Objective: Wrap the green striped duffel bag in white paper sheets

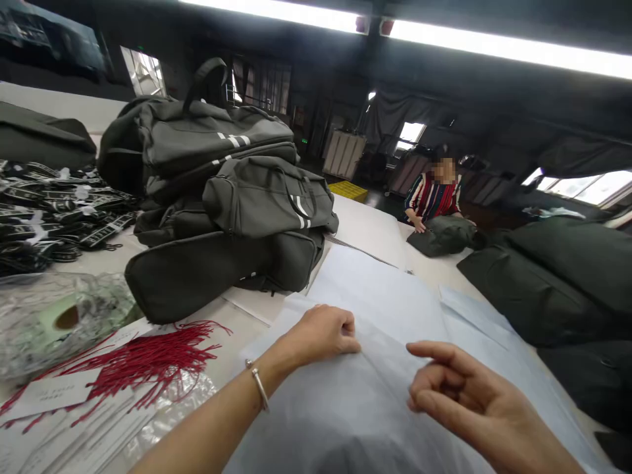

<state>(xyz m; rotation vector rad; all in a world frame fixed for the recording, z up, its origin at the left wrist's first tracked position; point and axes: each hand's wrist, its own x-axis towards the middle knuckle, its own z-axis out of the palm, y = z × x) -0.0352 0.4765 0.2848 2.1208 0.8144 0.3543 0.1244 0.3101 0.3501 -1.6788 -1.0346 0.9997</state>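
A translucent plastic bag [340, 408] spreads over the lower middle of the view, with something darker faintly visible inside at the bottom edge. My left hand [323, 334], with a bracelet on its wrist, pinches the bag's upper part between thumb and fingers. To the right, my right hand [459, 395] hovers over the bag with its index finger stretched out and the other fingers curled; nothing shows in it. Flat whitish plastic sheets [380, 289] lie beyond and to the right of my hands.
Dark green bags [266, 197] are piled at the left, near black straps [64, 210]. Tags with red strings [153, 355] lie lower left beside clear plastic [64, 316]. More dark bags [557, 283] stand right. Across the table, a person [434, 197] handles dark fabric [442, 235].
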